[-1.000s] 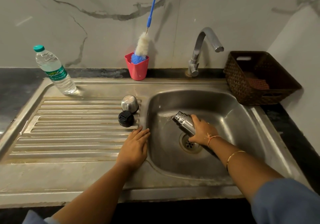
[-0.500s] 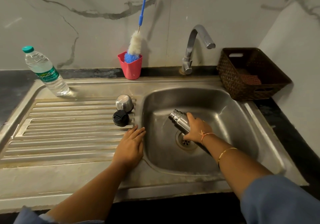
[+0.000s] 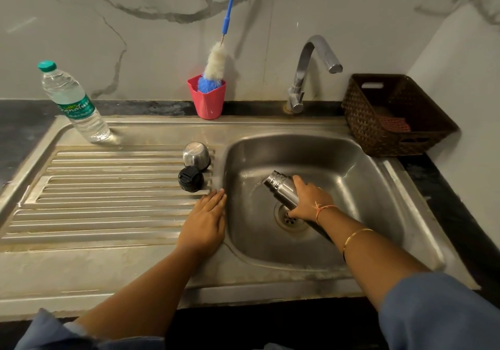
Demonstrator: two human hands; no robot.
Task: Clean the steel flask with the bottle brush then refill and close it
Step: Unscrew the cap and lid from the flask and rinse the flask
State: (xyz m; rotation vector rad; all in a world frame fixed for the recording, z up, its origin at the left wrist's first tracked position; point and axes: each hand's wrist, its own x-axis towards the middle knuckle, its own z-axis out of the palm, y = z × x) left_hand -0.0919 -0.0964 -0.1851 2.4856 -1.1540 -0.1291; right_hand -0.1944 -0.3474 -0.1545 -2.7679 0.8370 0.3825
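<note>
Head view: gripping the steel flask [image 3: 281, 191] around its middle with the right hand [image 3: 308, 199], fingers wrapped and clenched on the body. Tilting the flask inside the sink basin [image 3: 359, 187], open threaded mouth pointing up and to the left, base hidden behind the wrist, body passing over the drain [image 3: 290, 218]. Showing a wet sheen on the basin floor just beside the mouth; impossible to tell whether water is leaving it.

Resting the left hand [image 3: 204, 221] flat and released, palm down, on the ridge between drainboard [image 3: 102, 201] and basin, fingertips reaching toward the black stopper [image 3: 190, 178] without touching it. Sitting just behind the stopper and touching it or nearly so, the steel cup lid [image 3: 196, 156], upside down on the ribs.

Standing head-down in the red cup [image 3: 207, 102] behind the sink, the bottle brush [image 3: 215, 64], blue handle leaning up and out of frame. Standing at the drainboard's far left corner, capped, the plastic water bottle [image 3: 74, 105]. Arching over the basin's back edge, the tap [image 3: 311, 71]. Sitting at the right on the dark counter, the woven basket [image 3: 362, 117], holding a reddish cloth.
</note>
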